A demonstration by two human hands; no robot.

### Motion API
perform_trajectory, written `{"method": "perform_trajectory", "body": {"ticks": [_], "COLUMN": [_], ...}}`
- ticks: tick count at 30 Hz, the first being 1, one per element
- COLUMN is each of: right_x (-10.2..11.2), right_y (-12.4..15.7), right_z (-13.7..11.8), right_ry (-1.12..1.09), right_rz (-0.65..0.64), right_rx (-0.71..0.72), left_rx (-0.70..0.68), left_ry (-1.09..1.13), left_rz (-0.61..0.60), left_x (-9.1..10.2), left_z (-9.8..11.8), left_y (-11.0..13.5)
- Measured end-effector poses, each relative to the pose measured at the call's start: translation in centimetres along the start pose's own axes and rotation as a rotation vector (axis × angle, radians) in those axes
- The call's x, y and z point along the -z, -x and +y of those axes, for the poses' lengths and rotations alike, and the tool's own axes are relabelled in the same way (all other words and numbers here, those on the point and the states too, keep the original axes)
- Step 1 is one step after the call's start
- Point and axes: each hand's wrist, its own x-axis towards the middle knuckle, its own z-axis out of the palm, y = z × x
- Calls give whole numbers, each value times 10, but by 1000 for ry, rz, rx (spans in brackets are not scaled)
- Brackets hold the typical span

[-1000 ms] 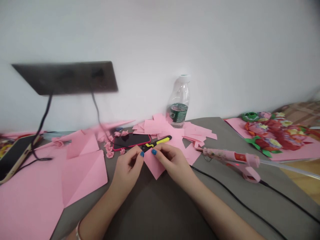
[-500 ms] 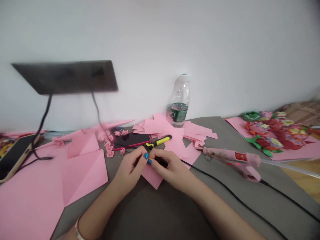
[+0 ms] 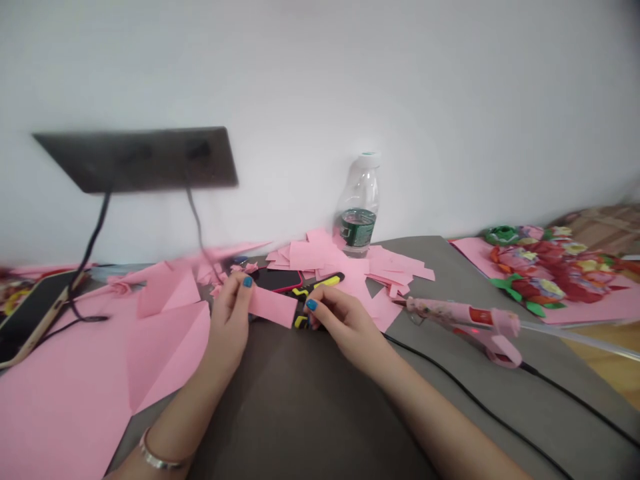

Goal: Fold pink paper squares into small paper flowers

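My left hand (image 3: 231, 317) pinches a small rectangular piece of pink paper (image 3: 273, 307) between thumb and fingers, and the paper points toward the right. A short gap away, my right hand (image 3: 347, 323) has its fingers curled in and the thumb close to the index finger. Whatever may lie between those fingertips is hidden. Just behind the right hand lies a tool with yellow-and-black handles (image 3: 327, 280), partly covered by the hand. A phone with a red edge (image 3: 280, 279) rests behind the held paper.
Cut pink papers (image 3: 395, 261) are piled around a water bottle (image 3: 359, 207) by the wall. A pink glue gun (image 3: 465, 317) lies right, its cord crossing the grey table. Paper flowers (image 3: 545, 267) sit far right. Large pink sheets (image 3: 65, 387) and another phone (image 3: 37, 313) are left.
My hands were together over the pink paper and have moved apart. The left hand has shifted left, keeping the paper, while the right has let go of it.
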Motion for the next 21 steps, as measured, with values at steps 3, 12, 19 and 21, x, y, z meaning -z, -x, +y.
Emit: {"method": "perform_trajectory", "body": {"ticks": [3,12,19,21], "right_x": [-4,3,2,0], "right_y": [1,-6,-5,-3], "right_z": [0,9,7,4], "right_ry": [10,-193,-60,-2], "right_rz": [12,113,39,14], "right_rx": [-28,-78,-34,-11], "left_rx": [-32,12,-30,-54], "left_ry": [11,0,-56,-49], "left_rz": [-103,-331,-425,-400], "left_x": [-5,-9,-10,-10], "left_z": [8,16,15,14], "left_y": [7,12,14,14]}}
